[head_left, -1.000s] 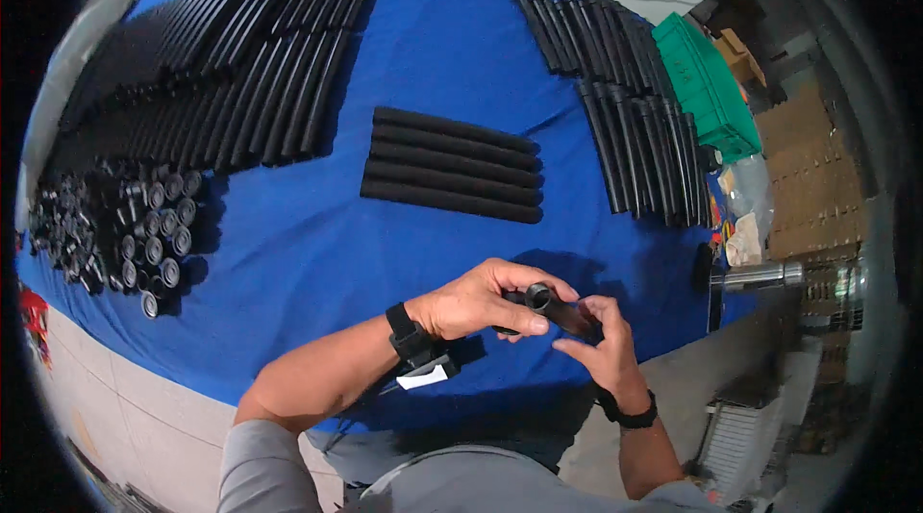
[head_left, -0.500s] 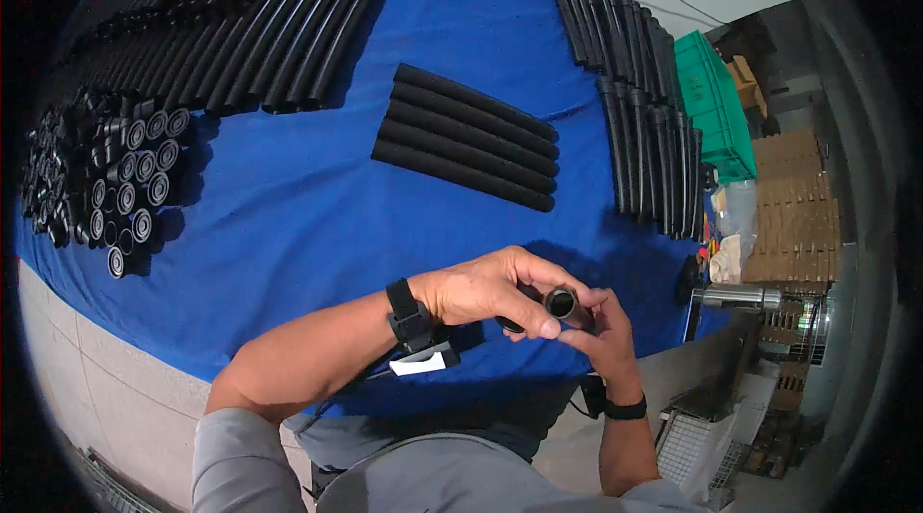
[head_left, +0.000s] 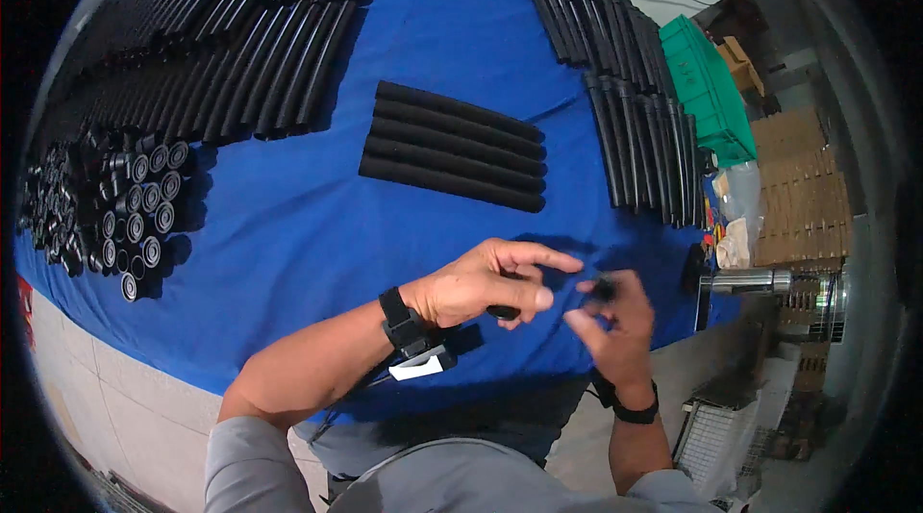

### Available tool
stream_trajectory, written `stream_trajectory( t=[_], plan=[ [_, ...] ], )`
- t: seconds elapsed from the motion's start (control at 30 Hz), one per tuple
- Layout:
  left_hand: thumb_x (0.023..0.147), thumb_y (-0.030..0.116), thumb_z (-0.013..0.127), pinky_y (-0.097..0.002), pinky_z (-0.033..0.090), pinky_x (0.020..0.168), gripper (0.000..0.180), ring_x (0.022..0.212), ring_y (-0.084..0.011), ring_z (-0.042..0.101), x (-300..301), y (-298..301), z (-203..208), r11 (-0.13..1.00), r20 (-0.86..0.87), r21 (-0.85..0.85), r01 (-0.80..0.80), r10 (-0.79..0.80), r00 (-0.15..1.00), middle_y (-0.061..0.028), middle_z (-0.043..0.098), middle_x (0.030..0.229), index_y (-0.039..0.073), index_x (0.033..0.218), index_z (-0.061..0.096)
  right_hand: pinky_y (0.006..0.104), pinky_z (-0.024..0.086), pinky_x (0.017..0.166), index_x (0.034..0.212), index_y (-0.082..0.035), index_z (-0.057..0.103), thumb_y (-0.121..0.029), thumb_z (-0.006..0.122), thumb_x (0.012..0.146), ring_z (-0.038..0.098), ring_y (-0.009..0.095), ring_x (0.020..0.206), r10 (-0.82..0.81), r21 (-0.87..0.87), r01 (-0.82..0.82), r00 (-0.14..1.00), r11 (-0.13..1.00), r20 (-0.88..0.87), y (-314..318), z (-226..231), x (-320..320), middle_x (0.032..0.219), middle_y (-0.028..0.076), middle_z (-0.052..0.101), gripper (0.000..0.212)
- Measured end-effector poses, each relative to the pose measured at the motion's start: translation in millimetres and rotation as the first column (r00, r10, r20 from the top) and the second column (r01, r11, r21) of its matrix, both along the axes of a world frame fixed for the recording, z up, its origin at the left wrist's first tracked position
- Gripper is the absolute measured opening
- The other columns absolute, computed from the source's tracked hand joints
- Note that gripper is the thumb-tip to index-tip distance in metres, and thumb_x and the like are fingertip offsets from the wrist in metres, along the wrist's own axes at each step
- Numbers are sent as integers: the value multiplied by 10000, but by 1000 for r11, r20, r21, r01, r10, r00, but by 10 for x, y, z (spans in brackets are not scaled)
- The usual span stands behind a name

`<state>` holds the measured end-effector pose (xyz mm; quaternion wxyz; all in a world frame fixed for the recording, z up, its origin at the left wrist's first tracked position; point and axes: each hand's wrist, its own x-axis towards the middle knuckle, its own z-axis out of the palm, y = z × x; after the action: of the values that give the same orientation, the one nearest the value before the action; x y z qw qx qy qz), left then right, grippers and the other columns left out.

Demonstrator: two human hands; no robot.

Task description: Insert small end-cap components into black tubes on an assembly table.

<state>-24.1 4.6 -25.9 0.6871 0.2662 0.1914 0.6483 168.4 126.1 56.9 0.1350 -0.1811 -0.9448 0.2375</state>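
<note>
My left hand (head_left: 486, 284) points its index finger to the right, while its other fingers curl around a small black piece (head_left: 502, 312), mostly hidden in the grip. Just to the right, my right hand (head_left: 620, 325) has a small dark round piece (head_left: 603, 291) between thumb and fingers; motion blur hides its exact shape. The two hands are apart, above the near edge of the blue cloth (head_left: 308, 263). Beyond them, several matte black tubes (head_left: 452, 150) lie side by side on the cloth.
Rows of long black tubes (head_left: 279, 71) cover the far left, with a heap of black round caps (head_left: 135, 215) nearer. At right lie capped black tubes (head_left: 639, 148), a green crate (head_left: 710, 90), stacked cardboard (head_left: 798, 191) and a metal cylinder fixture (head_left: 750, 281) at the table's edge.
The hands have separated. My right hand has moved slightly right, taking the open-ended black piece out of my left fingers. My left index finger has straightened.
</note>
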Motion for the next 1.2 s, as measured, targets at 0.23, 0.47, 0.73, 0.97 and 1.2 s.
stream_trajectory(
  t=[0.23, 0.47, 0.73, 0.97, 1.2],
  plan=[
    [946, 49, 569, -231, 423, 528, 415, 604, -74, 558, 23, 67, -64, 997, -27, -40, -73, 72, 997, -38, 628, 733, 36, 1358, 531, 275, 538, 645, 1015, -71, 625, -234, 643, 942, 626, 144, 780, -801, -992, -116, 587, 56, -114, 111, -37, 193, 943, 52, 657, 180],
    [864, 46, 714, -208, 401, 556, 536, 632, -48, 528, 48, -2, 41, 1000, -199, 18, 12, -8, 980, 32, 586, 774, 99, 1373, 553, 264, 555, 717, 1002, -47, 635, -369, 606, 961, 627, 154, 799, -684, -908, -130, 702, -399, 200, -175, -467, 128, 938, 69, 676, 326],
    [836, 56, 750, -197, 396, 548, 461, 640, -47, 551, 58, 14, 56, 1000, -181, -2, 21, -21, 983, 29, 602, 776, 72, 1276, 614, 282, 481, 697, 901, -43, 568, -270, 821, 782, 595, 205, 797, -283, -485, 228, 958, 844, -42, -55, -158, 420, 796, 58, 553, 360],
    [845, 79, 746, -198, 409, 536, 440, 618, -56, 566, 42, 31, 15, 999, -168, -2, -37, 36, 985, 10, 631, 765, 74, 1261, 602, 337, 473, 829, 1113, -37, 480, -25, 816, 694, 602, 190, 895, -174, -280, 171, 985, 945, 16, 235, -467, 183, 952, 80, 584, 538],
    [861, 129, 744, -195, 402, 526, 447, 627, -61, 606, 25, 10, 7, 999, -156, 31, -10, 15, 988, -23, 673, 739, 82, 1284, 608, 288, 463, 800, 1032, -45, 543, -117, 779, 777, 581, 119, 890, -60, -578, 128, 989, 806, 136, 383, -341, 303, 961, 53, 619, 355]
  ],
)
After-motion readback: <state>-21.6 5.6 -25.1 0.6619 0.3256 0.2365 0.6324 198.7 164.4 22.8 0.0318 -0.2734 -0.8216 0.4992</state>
